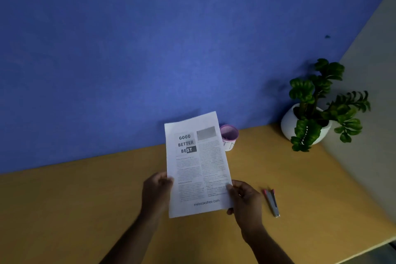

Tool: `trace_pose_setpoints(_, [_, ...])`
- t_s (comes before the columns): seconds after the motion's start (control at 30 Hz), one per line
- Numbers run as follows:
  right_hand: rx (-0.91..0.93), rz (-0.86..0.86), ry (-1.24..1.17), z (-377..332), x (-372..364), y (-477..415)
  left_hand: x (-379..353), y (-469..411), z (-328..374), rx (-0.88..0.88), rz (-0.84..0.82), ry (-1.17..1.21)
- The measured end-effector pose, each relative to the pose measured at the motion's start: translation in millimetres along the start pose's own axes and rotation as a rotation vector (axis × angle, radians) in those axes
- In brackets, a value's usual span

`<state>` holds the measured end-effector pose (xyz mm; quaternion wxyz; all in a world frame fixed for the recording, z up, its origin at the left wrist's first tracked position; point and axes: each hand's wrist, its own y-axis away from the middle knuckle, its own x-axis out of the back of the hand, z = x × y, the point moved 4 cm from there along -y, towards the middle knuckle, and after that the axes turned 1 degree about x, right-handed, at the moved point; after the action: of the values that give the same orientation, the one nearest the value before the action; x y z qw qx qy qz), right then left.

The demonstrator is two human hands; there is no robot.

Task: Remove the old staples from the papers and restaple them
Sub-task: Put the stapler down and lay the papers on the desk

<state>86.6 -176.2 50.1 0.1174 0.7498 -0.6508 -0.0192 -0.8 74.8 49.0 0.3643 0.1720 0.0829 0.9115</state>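
Note:
A set of white printed papers (197,165), headed "GOOD BETTER BEST", is held up above the yellow desk (85,199), tilted slightly left. My left hand (157,188) grips the papers' lower left edge. My right hand (244,197) pinches the lower right edge. A small stapler (272,202), silver with pink trim, lies on the desk just right of my right hand, untouched. No staple is visible on the papers at this distance.
A pink mesh cup (230,137) stands behind the papers against the blue wall (150,49). A white pot with a green plant (315,111) sits at the desk's back right corner. The desk's right edge runs diagonally at the lower right.

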Motion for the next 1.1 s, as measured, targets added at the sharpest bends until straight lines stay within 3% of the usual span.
trace_pose_setpoints(0.2, [-0.088, 0.01, 0.126, 34, -6, -18, -11, 7, -46, 0.065, 0.01, -0.16])
trace_pose_setpoints(0.7, [-0.205, -0.002, 0.474, 69, -19, -73, -46, -26, -61, 0.061, -0.024, -0.4])
trace_pose_setpoints(1.1, [-0.125, -0.263, 0.817, 65, -26, -88, -50, -41, -58, 0.117, -0.087, -0.41])
